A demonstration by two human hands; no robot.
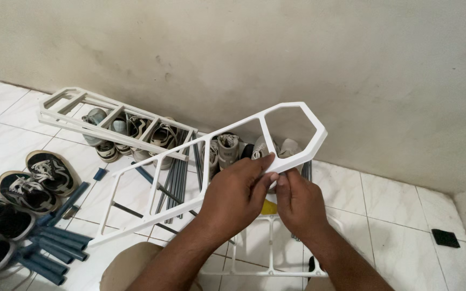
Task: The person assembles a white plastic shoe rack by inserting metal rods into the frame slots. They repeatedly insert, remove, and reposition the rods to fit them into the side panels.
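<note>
A long white plastic side frame with open cells and an angular top is held up over the tiled floor, tilted from lower left to upper right. My left hand grips its lower rail near the upper end. My right hand pinches the same rail just to the right, fingertips touching the left hand's. A second white frame of the same kind lies against the wall at the upper left, over several shoes. A third white frame lies flat on the floor below my hands.
A pair of black sneakers sits at the left, with more dark shoes at the left edge. A bundle of blue tubes lies at the lower left. Grey metal rods lie under the held frame. A small black square rests at the right.
</note>
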